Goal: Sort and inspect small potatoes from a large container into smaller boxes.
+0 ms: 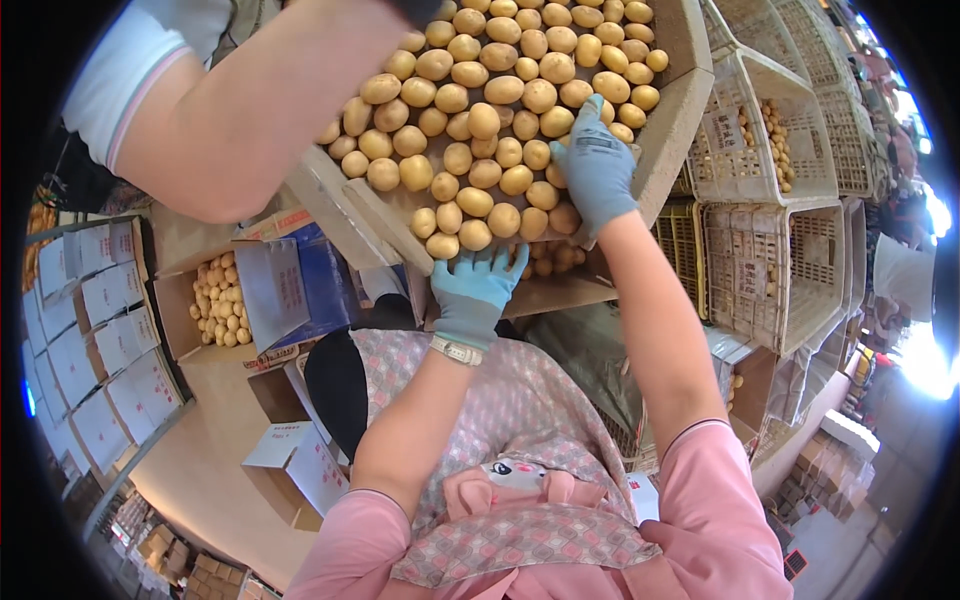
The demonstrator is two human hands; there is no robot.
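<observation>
Many potatoes (503, 91) lie spread over a sorting tray with raised board edges (679, 112). My left hand (471, 289), in a blue and grey glove, is at the tray's near edge, palm down, its spread fingers against the nearest potatoes. At the right side of the tray is my right hand (598, 169), gloved alike, with its fingertips among the potatoes by the edge board. Whether it grips one is hidden. Below the near edge, partly behind my left hand, a cardboard box (555, 298) holds more potatoes.
A co-worker's bare arm (255, 112) reaches over the tray from the upper left. An open box of potatoes (174, 319) stands at left, near stacked white cartons (96, 427). Plastic crates (750, 255) are stacked at right, some with potatoes. An open carton (300, 465) lies on the floor.
</observation>
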